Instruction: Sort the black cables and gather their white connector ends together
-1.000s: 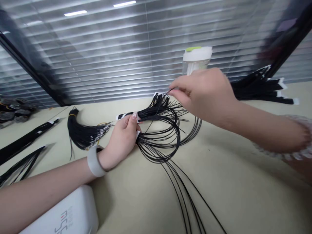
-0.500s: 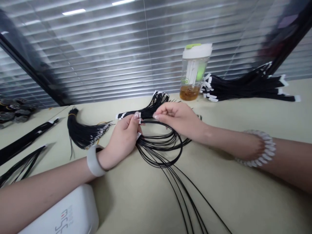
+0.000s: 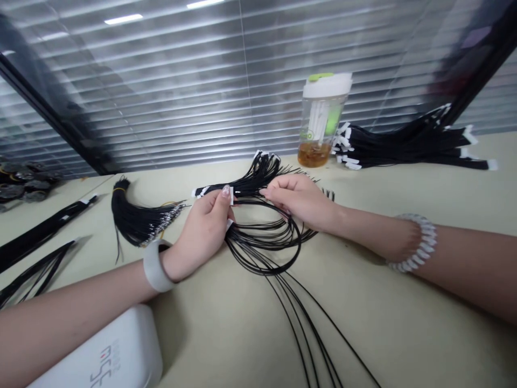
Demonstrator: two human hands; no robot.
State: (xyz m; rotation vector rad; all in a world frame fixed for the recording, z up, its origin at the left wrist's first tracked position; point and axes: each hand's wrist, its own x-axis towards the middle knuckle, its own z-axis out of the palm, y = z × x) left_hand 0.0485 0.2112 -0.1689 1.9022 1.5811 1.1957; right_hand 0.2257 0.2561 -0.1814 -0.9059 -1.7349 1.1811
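Head view: black cables (image 3: pixel 299 245), looped between my left hand (image 3: pixel 205 218) and right hand (image 3: pixel 305 202); likely light, springy, a little slippery, best gripped at the white tag (image 3: pixel 231 195). Left: fingers closed on the tagged end. Right: fingers pinched together, apparently on one strand. Bottle (image 3: pixel 321 116), lidded, beyond my right fingers: amber liquid (image 3: pixel 314 154), low. White case (image 3: pixel 127 350), nearer me than my left fingers: contents, if any, hidden.
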